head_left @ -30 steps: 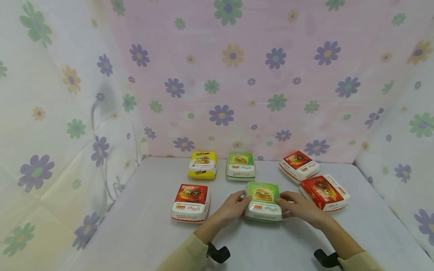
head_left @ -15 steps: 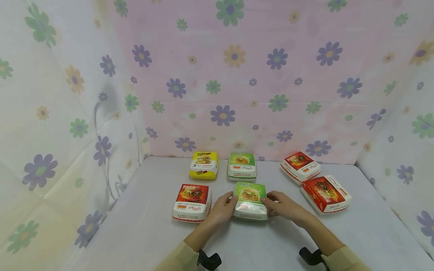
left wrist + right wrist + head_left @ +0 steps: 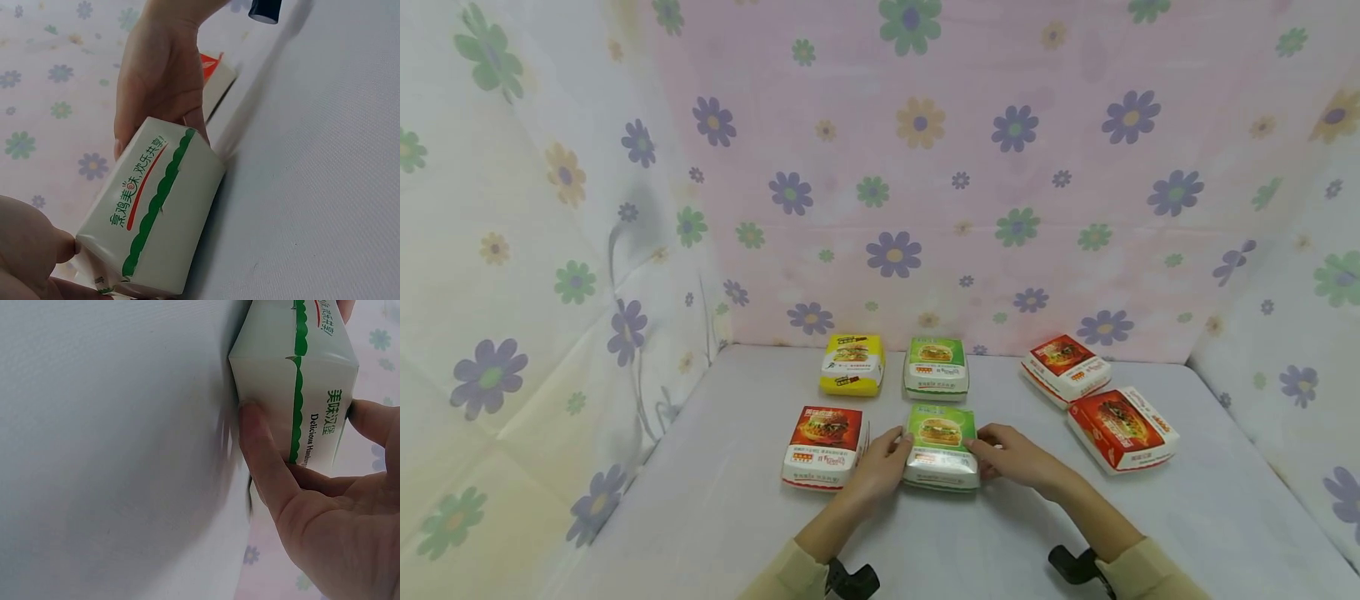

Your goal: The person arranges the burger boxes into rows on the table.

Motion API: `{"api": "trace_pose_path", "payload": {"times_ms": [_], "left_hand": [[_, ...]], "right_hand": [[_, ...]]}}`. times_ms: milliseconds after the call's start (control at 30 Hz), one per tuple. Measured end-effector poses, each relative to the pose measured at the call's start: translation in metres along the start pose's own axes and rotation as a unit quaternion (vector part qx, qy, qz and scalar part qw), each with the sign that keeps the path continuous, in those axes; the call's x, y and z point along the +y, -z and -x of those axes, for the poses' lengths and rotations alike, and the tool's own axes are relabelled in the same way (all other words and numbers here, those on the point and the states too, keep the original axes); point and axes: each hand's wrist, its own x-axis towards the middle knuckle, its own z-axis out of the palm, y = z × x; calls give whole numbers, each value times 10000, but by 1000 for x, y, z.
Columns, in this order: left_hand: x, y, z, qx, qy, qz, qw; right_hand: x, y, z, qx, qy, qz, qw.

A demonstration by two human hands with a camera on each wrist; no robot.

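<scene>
A green-and-white burger box (image 3: 942, 450) with a burger picture on its lid stands at the middle of the table, held from both sides. My left hand (image 3: 880, 463) grips its left side, thumb near the top edge. On the opposite side, my right hand (image 3: 1017, 457) holds it with the thumb up at the lid and the fingers low along the wall, as the right wrist view shows. The white front with a green scalloped band faces the left wrist view. Just left of my left hand sits a red-and-white burger box (image 3: 824, 447), partly covered by that hand.
Behind the held box is a second green burger box (image 3: 936, 371), with a yellow one (image 3: 852, 367) to its left. Two red burger boxes (image 3: 1066, 370) sit angled at the right. Flowered cloth (image 3: 955, 250) walls in the back and sides of the white table (image 3: 715, 517).
Both hands have moved the green burger box leftward across the table, bringing it in front of the other green box and closer to the left red one. The other boxes have stayed put.
</scene>
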Motion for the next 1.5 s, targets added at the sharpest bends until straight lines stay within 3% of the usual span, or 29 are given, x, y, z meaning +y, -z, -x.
{"api": "trace_pose_path", "payload": {"times_ms": [667, 1033, 1267, 1500], "left_hand": [[0, 4, 3, -166, -4, -116, 9998], [0, 0, 5, -66, -88, -850, 9963], [10, 4, 18, -129, -384, -1644, 9856], [28, 8, 36, -313, -871, -2523, 9632]], "right_hand": [[-3, -3, -3, -63, -68, 29, 10000], [-2, -6, -2, -61, -172, 39, 9998], [-2, -3, 8, -76, -145, 354, 9992], [0, 1, 18, -141, -68, 630, 9979]]}}
